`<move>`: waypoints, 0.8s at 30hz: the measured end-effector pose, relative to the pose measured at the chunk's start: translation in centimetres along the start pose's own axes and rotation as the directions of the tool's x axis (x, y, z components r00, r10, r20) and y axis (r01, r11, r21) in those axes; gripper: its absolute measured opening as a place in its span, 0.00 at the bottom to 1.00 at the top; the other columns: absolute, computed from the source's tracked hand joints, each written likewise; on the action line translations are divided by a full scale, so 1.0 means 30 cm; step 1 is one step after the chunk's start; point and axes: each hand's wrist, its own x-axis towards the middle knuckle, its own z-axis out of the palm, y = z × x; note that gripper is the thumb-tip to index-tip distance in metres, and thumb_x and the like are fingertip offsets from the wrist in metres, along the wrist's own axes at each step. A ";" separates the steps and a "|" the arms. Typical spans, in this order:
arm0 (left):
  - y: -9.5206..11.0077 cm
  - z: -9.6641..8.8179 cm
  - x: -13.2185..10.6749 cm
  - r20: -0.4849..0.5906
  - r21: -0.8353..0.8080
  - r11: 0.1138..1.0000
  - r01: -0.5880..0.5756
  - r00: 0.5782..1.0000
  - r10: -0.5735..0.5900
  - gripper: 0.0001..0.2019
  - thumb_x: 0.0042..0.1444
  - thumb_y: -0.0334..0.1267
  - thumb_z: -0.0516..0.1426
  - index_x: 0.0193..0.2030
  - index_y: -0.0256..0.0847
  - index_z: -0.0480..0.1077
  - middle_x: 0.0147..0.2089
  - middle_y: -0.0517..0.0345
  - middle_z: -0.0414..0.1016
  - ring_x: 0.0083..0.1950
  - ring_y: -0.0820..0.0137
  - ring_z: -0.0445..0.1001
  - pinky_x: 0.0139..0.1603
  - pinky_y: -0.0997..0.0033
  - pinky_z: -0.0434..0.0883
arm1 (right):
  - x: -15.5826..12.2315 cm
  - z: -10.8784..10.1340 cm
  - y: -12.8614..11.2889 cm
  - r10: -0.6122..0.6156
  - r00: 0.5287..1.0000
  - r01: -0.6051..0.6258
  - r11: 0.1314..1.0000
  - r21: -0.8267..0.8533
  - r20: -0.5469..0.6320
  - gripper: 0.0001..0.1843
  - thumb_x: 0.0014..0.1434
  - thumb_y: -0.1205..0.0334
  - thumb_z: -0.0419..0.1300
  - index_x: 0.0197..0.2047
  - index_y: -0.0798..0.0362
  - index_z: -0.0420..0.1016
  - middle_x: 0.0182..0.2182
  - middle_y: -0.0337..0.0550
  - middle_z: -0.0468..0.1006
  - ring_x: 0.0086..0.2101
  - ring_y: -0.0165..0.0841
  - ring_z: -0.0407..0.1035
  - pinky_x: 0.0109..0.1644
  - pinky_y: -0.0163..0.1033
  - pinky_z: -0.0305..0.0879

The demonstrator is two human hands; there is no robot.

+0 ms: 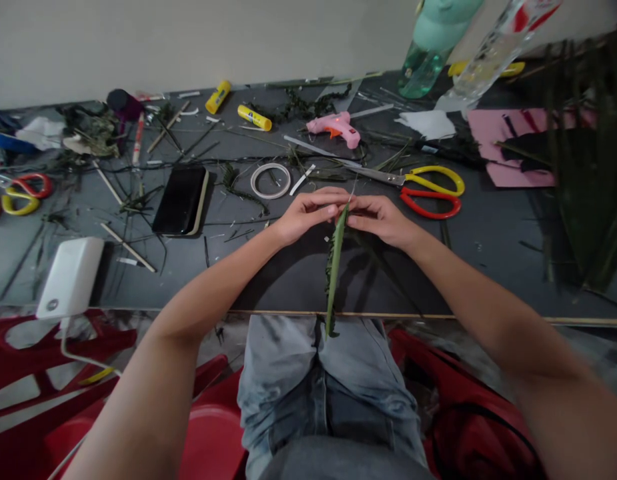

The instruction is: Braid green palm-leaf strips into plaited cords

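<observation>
Between my hands a long green leaf strip (337, 250) hangs down past the table edge, its left side ragged and curled. My left hand (311, 212) pinches its upper end from the left. From the other side, my right hand (381, 217) has its fingers closed on the same end. A thin pale tip sticks up above the fingers. Just beyond my right hand lie scissors (431, 192) with one yellow and one red handle. A white roll of tape (271, 181) rests beyond my left hand.
A pink glue gun (335, 128) and yellow glue sticks (255, 118) lie farther back. At left are a black phone (181, 200) and a white power bank (71, 277). Bottles (433, 50) stand at back right, near pink paper (508, 147) and large dark leaves (593, 160). Leaf scraps litter the table.
</observation>
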 end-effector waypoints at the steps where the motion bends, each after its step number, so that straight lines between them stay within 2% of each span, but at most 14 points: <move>1: -0.002 -0.001 0.000 0.037 0.025 0.999 -0.033 0.999 0.032 0.16 0.52 0.53 0.68 0.46 0.53 0.83 0.54 0.54 0.78 0.56 0.65 0.74 0.59 0.62 0.70 | 0.000 -0.001 0.002 0.011 1.000 -0.011 1.000 -0.001 0.010 0.20 0.49 0.44 0.71 0.35 0.52 0.80 0.33 0.39 0.80 0.34 0.31 0.72 0.43 0.38 0.68; 3: -0.008 -0.003 0.001 0.088 0.068 0.995 -0.072 0.994 0.066 0.15 0.51 0.50 0.69 0.45 0.53 0.83 0.56 0.53 0.76 0.61 0.64 0.72 0.66 0.58 0.65 | 0.001 -0.005 0.008 0.028 1.000 -0.028 0.999 -0.015 0.000 0.17 0.48 0.48 0.72 0.32 0.53 0.79 0.30 0.37 0.77 0.32 0.30 0.70 0.41 0.37 0.67; 5: -0.015 -0.004 0.004 0.092 0.093 0.993 -0.071 0.994 0.063 0.13 0.51 0.48 0.70 0.42 0.50 0.83 0.58 0.52 0.75 0.62 0.64 0.71 0.68 0.57 0.63 | 0.006 -0.012 0.010 0.024 0.997 -0.024 1.000 -0.003 -0.072 0.15 0.48 0.49 0.70 0.30 0.53 0.79 0.28 0.37 0.77 0.31 0.30 0.69 0.39 0.37 0.66; 8: -0.019 0.005 0.006 0.029 0.073 0.997 -0.013 1.000 0.010 0.14 0.46 0.48 0.72 0.36 0.44 0.82 0.59 0.50 0.74 0.62 0.63 0.72 0.66 0.58 0.65 | 0.015 -0.029 0.004 0.052 0.972 -0.038 0.997 0.064 -0.231 0.22 0.54 0.41 0.61 0.35 0.53 0.80 0.31 0.42 0.80 0.33 0.33 0.72 0.36 0.38 0.67; 10: -0.014 0.016 0.003 0.005 0.019 0.997 0.073 0.997 -0.073 0.16 0.44 0.50 0.72 0.35 0.42 0.81 0.56 0.50 0.76 0.57 0.65 0.75 0.60 0.62 0.69 | 0.026 -0.044 -0.006 0.122 0.949 -0.109 0.992 0.062 -0.291 0.27 0.58 0.36 0.57 0.39 0.53 0.80 0.29 0.44 0.79 0.31 0.34 0.73 0.34 0.38 0.67; 12: -0.003 0.028 -0.001 0.015 -0.030 0.981 0.189 0.982 -0.189 0.19 0.43 0.52 0.72 0.36 0.40 0.80 0.49 0.51 0.80 0.47 0.70 0.77 0.52 0.66 0.72 | 0.041 -0.057 -0.016 0.193 0.933 -0.198 0.980 0.017 -0.304 0.28 0.58 0.34 0.59 0.41 0.52 0.80 0.27 0.43 0.78 0.28 0.32 0.71 0.30 0.37 0.65; 14: 0.011 0.038 -0.005 0.037 -0.035 0.957 0.287 0.957 -0.286 0.21 0.42 0.52 0.72 0.37 0.39 0.80 0.41 0.54 0.81 0.37 0.74 0.76 0.44 0.70 0.72 | 0.059 -0.066 -0.024 0.249 0.926 -0.265 0.964 -0.019 -0.285 0.27 0.57 0.35 0.63 0.41 0.52 0.80 0.27 0.43 0.78 0.25 0.30 0.68 0.25 0.36 0.60; 16: 0.023 0.045 -0.008 0.057 -0.022 0.942 0.335 0.941 -0.333 0.21 0.40 0.51 0.73 0.36 0.37 0.79 0.35 0.55 0.81 0.33 0.76 0.74 0.40 0.72 0.71 | 0.078 -0.068 -0.034 0.267 0.925 -0.289 0.956 -0.044 -0.271 0.25 0.57 0.37 0.65 0.40 0.53 0.80 0.29 0.44 0.78 0.22 0.27 0.62 0.20 0.35 0.52; 18: 0.031 0.050 -0.010 0.084 -0.041 0.937 0.348 0.935 -0.344 0.22 0.39 0.50 0.74 0.34 0.36 0.78 0.34 0.54 0.81 0.34 0.76 0.75 0.41 0.73 0.71 | 0.097 -0.063 -0.049 0.243 0.934 -0.272 0.959 -0.082 -0.263 0.23 0.57 0.40 0.66 0.40 0.54 0.80 0.29 0.43 0.77 0.20 0.24 0.56 0.19 0.35 0.46; 20: 0.038 0.056 -0.011 0.113 -0.080 0.929 0.360 0.930 -0.351 0.22 0.37 0.50 0.74 0.33 0.36 0.77 0.34 0.53 0.82 0.35 0.75 0.77 0.42 0.73 0.71 | 0.115 -0.052 -0.071 0.191 0.950 -0.226 0.966 -0.124 -0.246 0.22 0.58 0.42 0.67 0.40 0.54 0.80 0.28 0.41 0.75 0.19 0.22 0.52 0.19 0.34 0.44; 24: 0.056 0.056 -0.008 0.079 -0.095 0.926 0.364 0.930 -0.358 0.24 0.32 0.50 0.76 0.31 0.36 0.76 0.29 0.58 0.80 0.30 0.77 0.75 0.36 0.76 0.70 | 0.159 -0.038 -0.117 0.093 0.970 -0.135 0.974 -0.182 -0.224 0.22 0.60 0.42 0.65 0.40 0.54 0.80 0.27 0.40 0.75 0.19 0.21 0.54 0.19 0.32 0.47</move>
